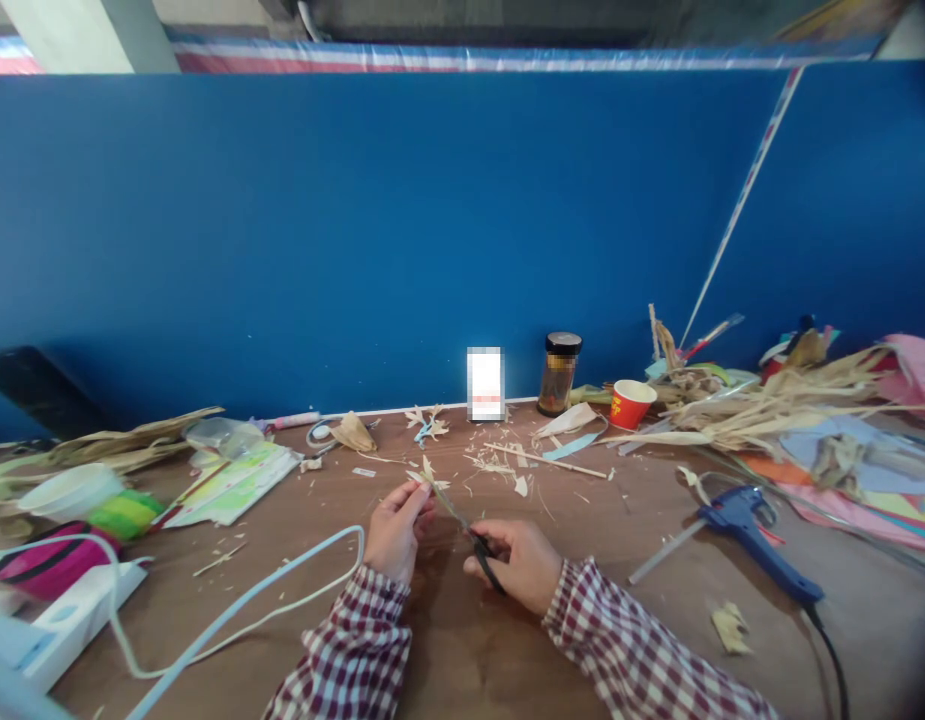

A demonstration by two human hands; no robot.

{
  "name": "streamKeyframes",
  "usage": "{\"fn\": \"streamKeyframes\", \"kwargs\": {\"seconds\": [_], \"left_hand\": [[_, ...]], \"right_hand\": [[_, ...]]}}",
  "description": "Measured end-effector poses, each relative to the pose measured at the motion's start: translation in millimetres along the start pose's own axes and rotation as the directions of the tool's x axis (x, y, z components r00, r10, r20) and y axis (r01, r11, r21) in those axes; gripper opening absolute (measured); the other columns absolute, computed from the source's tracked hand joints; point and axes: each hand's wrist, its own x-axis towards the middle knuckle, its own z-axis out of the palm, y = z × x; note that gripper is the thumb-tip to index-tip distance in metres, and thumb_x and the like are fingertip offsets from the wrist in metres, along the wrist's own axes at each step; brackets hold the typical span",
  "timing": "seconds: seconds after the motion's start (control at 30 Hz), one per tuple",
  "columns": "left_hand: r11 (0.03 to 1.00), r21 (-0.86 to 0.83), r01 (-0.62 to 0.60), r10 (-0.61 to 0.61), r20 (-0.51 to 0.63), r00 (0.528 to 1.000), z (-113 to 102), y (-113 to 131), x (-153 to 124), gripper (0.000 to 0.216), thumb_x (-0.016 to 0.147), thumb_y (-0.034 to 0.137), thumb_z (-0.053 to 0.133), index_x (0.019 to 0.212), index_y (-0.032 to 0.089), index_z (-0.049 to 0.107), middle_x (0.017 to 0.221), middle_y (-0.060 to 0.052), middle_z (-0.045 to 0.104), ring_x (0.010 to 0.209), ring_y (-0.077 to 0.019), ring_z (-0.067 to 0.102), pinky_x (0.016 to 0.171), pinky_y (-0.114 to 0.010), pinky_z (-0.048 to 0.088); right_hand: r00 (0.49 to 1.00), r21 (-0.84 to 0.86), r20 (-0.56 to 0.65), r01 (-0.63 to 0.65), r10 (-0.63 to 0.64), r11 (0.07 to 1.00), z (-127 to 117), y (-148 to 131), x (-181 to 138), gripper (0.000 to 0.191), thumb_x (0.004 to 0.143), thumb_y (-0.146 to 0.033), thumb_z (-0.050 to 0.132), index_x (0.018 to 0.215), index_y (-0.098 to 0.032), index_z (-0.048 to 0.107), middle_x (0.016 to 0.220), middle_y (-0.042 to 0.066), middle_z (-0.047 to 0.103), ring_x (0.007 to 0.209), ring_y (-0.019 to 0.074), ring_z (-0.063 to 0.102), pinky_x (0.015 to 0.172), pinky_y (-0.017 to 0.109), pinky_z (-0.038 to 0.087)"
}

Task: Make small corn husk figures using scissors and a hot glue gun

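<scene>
Your left hand (394, 530) pinches pale dried husk strip (426, 478); right hand (518, 565) clamped on black-handled scissors (473, 540). Blades near your fingertips: nick risk. Brittle husk may split.

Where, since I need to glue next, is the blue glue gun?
In the head view, the glue gun lies on the table right of the right hand, before the dried husk pile.

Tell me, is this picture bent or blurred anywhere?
Head view: the wide lens stretches the table toward its sides and darkens the lower right corner; a patch beside the jar is pixelated; under soft light the left hand, its husk scrap, the right hand and scissors look sharp.
</scene>
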Motion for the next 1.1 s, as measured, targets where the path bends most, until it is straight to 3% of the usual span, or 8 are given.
{"fn": "streamKeyframes", "kwargs": {"seconds": [0.27,0.5,1.1], "left_hand": [[0.997,-0.076,0.018,-0.018,-0.001,1.0,0.4,2.2,0.1,0.016,0.059,0.013,0.072,0.072,0.011,0.063,0.06,0.001,0.059,0.05,-0.005,0.054,0.046,-0.014,0.047],[0.993,-0.103,0.062,-0.064,-0.017,0.998,-0.4,2.3,0.7,0.01,0.065,0.009,0.066,0.075,0.011,0.063,0.06,0.0,0.061,0.049,-0.0056,0.056,0.045,-0.014,0.047],[0.993,-0.113,0.043,-0.046,-0.024,0.999,2.2,-0.3,0.9,0.007,0.07,0.004,0.059,0.07,0.01,0.063,0.058,-0.001,0.06,0.048,-0.0057,0.055,0.048,-0.015,0.049]], "right_hand": [[0.998,0.034,0.058,-0.038,0.036,0.999,0.8,7.1,1.2,0.03,0.07,-0.041,0.059,0.088,-0.018,0.062,0.058,-0.002,0.053,0.049,0.01,0.051,0.045,0.019,0.037],[1.0,-0.053,0.006,0.008,-0.008,0.999,1.3,8.4,2.0,0.027,0.069,-0.041,0.061,0.084,-0.018,0.063,0.058,-0.002,0.055,0.051,0.0101,0.05,0.047,0.019,0.036],[0.996,-0.239,-0.044,0.068,-0.081,0.969,-1.1,7.5,1.0,0.027,0.07,-0.041,0.059,0.084,-0.019,0.066,0.058,-0.002,0.056,0.053,0.0103,0.045,0.048,0.019,0.031]]}}
